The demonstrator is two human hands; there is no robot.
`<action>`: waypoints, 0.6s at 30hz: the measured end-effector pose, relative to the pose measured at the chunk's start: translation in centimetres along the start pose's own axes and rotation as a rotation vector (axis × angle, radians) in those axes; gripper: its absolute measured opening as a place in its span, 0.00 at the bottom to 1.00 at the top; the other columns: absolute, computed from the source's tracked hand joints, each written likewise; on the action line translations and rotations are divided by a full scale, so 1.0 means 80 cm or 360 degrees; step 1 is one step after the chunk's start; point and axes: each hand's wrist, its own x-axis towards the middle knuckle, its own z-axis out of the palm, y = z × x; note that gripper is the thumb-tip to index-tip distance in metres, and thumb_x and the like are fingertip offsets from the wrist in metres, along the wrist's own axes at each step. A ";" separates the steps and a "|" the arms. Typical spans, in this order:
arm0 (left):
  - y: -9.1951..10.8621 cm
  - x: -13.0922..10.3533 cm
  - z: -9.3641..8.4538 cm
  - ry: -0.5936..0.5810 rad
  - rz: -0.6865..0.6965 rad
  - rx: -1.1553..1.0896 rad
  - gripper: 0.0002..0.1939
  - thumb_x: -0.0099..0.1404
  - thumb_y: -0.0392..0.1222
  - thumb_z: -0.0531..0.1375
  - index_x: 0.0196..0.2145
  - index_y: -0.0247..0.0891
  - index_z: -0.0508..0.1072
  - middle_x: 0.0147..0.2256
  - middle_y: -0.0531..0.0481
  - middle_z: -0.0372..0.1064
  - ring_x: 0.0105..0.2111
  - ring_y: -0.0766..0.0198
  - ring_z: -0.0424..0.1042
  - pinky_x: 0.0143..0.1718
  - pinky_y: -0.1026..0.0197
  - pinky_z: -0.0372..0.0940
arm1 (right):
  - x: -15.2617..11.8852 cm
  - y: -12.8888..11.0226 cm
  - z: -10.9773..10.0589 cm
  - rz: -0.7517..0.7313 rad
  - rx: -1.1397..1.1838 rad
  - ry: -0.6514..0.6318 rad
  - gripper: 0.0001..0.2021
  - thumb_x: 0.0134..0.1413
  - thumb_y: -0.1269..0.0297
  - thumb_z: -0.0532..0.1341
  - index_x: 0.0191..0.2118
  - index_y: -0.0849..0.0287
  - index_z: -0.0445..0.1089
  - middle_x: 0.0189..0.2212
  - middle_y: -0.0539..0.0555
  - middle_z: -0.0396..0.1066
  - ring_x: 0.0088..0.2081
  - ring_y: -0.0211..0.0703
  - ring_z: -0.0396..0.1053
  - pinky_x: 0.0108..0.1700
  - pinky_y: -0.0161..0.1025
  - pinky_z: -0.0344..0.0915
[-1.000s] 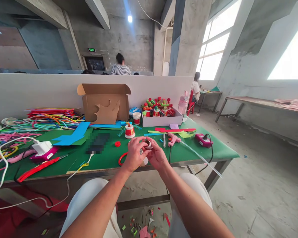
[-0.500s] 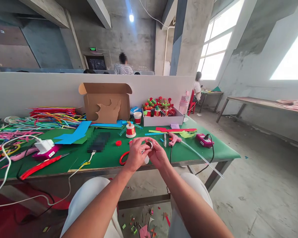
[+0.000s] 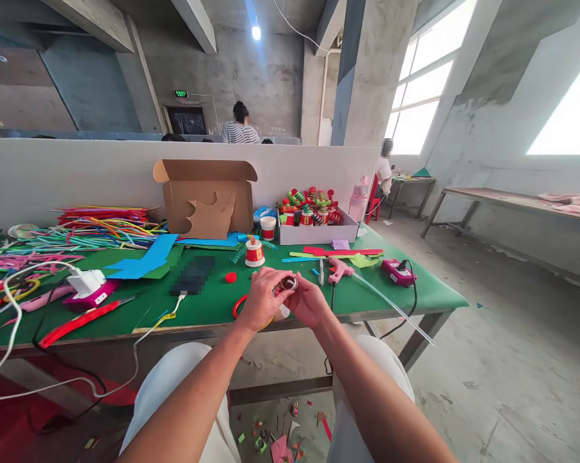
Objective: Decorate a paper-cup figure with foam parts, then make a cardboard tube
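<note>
Both hands meet over the front edge of the green table. My left hand [image 3: 263, 294] and my right hand [image 3: 310, 301] are closed around a small dark brown and white round piece [image 3: 289, 282], ring-like at its visible end. Fingers cover most of it, so its exact kind is unclear. Below and beside the left hand lie scissors with a red handle [image 3: 239, 306], partly hidden. Just beyond the hands stands a red and white paper cup [image 3: 254, 254] turned upside down, with a coil on top. A red round cap [image 3: 230, 278] lies to its left.
A pink glue gun [image 3: 339, 269] with a long clear stick projects past the table's front edge on the right. A white box [image 3: 319, 235] of finished figures stands behind. Left are a phone [image 3: 192, 276], a red-handled cutter [image 3: 82, 319], cables and pipe cleaners [image 3: 101, 235].
The round piece has turned slightly between my fingers, so more of its dark ring shows. Both hands stay in nearly the same place.
</note>
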 end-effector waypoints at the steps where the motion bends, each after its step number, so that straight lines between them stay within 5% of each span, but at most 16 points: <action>1: 0.001 0.000 -0.001 0.0032 0.0002 0.0036 0.14 0.61 0.36 0.64 0.45 0.43 0.75 0.41 0.47 0.76 0.43 0.54 0.69 0.47 0.50 0.63 | 0.000 0.001 -0.001 -0.0037 -0.0025 -0.0035 0.11 0.64 0.64 0.56 0.36 0.63 0.73 0.29 0.53 0.76 0.31 0.38 0.74 0.38 0.34 0.72; 6: 0.003 0.001 -0.004 0.0004 0.0054 0.0073 0.14 0.60 0.36 0.65 0.45 0.43 0.74 0.42 0.47 0.75 0.44 0.54 0.69 0.47 0.51 0.63 | 0.002 0.002 -0.005 -0.0159 -0.0166 -0.0160 0.06 0.59 0.67 0.60 0.37 0.62 0.73 0.31 0.52 0.76 0.32 0.39 0.74 0.39 0.35 0.72; 18: 0.006 0.000 -0.001 0.0048 0.0039 0.0007 0.14 0.59 0.30 0.64 0.42 0.41 0.77 0.39 0.47 0.77 0.41 0.55 0.70 0.45 0.51 0.65 | 0.008 0.005 -0.014 -0.0140 -0.0158 -0.0090 0.06 0.58 0.68 0.60 0.32 0.63 0.72 0.29 0.53 0.76 0.32 0.40 0.73 0.39 0.37 0.72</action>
